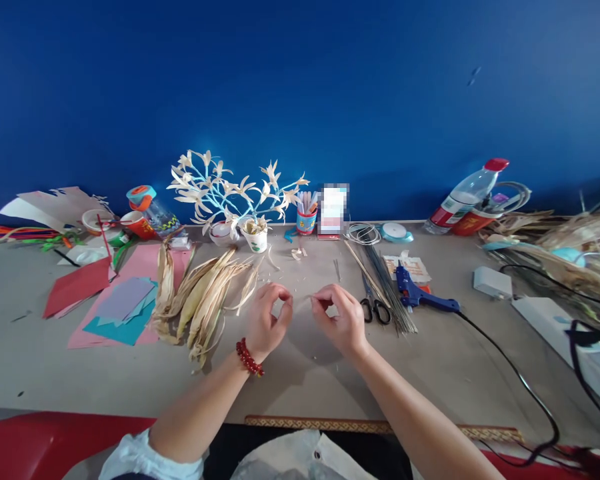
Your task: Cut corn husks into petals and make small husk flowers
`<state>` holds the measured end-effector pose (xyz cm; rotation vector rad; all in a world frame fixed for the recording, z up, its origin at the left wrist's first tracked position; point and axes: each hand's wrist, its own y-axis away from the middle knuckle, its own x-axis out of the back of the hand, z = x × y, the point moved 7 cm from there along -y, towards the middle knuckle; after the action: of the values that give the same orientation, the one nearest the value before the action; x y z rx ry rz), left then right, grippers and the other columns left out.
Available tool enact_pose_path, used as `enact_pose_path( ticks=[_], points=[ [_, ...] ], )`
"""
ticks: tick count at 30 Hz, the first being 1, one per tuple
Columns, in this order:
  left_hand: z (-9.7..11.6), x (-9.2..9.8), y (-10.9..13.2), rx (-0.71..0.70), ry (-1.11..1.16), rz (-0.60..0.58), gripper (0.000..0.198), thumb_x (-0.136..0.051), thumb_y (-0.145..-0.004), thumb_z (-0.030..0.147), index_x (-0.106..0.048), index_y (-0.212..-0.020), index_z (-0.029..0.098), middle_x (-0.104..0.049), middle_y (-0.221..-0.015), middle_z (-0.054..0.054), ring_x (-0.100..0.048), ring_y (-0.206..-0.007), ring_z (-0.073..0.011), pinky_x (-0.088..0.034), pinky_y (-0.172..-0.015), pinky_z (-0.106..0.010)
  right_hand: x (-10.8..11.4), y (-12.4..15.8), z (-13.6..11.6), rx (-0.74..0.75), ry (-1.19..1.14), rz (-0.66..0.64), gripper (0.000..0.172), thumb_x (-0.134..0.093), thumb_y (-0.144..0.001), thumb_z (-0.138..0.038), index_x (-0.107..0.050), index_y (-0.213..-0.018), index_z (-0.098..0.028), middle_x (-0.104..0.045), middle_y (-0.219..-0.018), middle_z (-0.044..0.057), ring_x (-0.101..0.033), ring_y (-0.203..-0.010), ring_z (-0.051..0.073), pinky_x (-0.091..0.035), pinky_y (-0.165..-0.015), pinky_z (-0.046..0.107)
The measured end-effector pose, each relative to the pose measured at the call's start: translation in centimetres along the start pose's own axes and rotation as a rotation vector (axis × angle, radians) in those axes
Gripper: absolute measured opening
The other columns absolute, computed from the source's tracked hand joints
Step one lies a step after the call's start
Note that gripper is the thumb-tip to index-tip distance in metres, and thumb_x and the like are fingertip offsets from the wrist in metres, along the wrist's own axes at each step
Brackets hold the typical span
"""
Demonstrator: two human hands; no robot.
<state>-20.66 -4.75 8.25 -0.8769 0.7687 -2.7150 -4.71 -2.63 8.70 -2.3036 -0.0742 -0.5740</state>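
My left hand (271, 319), with a red bead bracelet (249, 357) at its wrist, is raised over the middle of the table, thumb and fingertips pinched together. Facing it, a short gap away, my right hand (341, 319) is pinched the same way. Whatever lies between the fingertips of either hand is too small or thin to make out. Dried corn husks (205, 297) lie left of my left hand. Black-handled scissors (375, 308) are just right of my right hand, beside a bundle of dark wires (393, 293) and a blue glue gun (425, 297).
Husk flowers on blue stems (230, 193) stand in a white cup (255, 239) at the back. Coloured paper (125, 310) lies at left. A plastic bottle (463, 197) leans by the wall at right. The glue gun's black cord (505, 363) runs toward the front right edge.
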Motion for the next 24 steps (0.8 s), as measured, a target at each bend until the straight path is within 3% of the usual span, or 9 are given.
enact_pose_path(
  ticks=[4,7,15,20,24],
  points=[
    [1.2,-0.6,0.0,-0.073,-0.049,-0.036,0.006,-0.054,-0.088,0.018,-0.057,-0.084,0.023,-0.066,-0.083,-0.001,-0.061,-0.084,-0.0183,-0.041,-0.098,-0.04,-1.1,0.3,-0.8,0.022,-0.041,-0.054,0.01,-0.057,-0.085,-0.012,-0.056,-0.083,-0.021,-0.058,-0.071,-0.001,-0.052,-0.063,0.013,-0.044,-0.063,0.026],
    [1.4,-1.0,0.0,-0.092,-0.064,-0.06,0.012,-0.05,-0.088,0.015,-0.055,-0.08,0.023,-0.066,-0.079,0.001,-0.061,-0.079,-0.0163,-0.038,-0.102,-0.041,-1.5,0.5,-1.1,0.029,-0.037,-0.073,0.01,-0.057,-0.086,-0.012,-0.056,-0.083,-0.021,-0.059,-0.071,0.0,-0.052,-0.063,0.013,-0.044,-0.063,0.026],
    [-0.2,-0.4,0.3,0.057,-0.022,-0.03,0.015,-0.046,-0.091,0.018,-0.053,-0.079,0.022,-0.059,-0.076,-0.001,-0.057,-0.077,-0.0183,-0.046,-0.075,-0.033,-0.3,0.4,-0.4,-0.01,-0.035,0.017,0.009,-0.055,-0.086,-0.013,-0.055,-0.082,-0.022,-0.058,-0.072,0.001,-0.053,-0.064,0.014,-0.045,-0.063,0.027],
    [1.4,-0.7,0.2,-0.064,-0.032,-0.055,0.008,-0.05,-0.089,0.018,-0.055,-0.085,0.023,-0.065,-0.081,0.0,-0.06,-0.08,-0.018,-0.039,-0.102,-0.043,-1.1,0.6,-0.7,-0.001,-0.069,-0.043,0.009,-0.055,-0.087,-0.014,-0.056,-0.086,-0.022,-0.06,-0.075,0.001,-0.054,-0.064,0.014,-0.046,-0.063,0.027],
    [1.8,-0.8,0.2,-0.087,-0.084,-0.059,0.015,-0.046,-0.088,0.012,-0.053,-0.08,0.023,-0.063,-0.075,0.001,-0.059,-0.074,-0.0168,-0.039,-0.103,-0.043,-1.4,0.5,-0.7,-0.009,-0.053,-0.079,0.008,-0.057,-0.087,-0.015,-0.055,-0.09,-0.022,-0.062,-0.076,0.001,-0.055,-0.064,0.014,-0.046,-0.064,0.027]
  ],
)
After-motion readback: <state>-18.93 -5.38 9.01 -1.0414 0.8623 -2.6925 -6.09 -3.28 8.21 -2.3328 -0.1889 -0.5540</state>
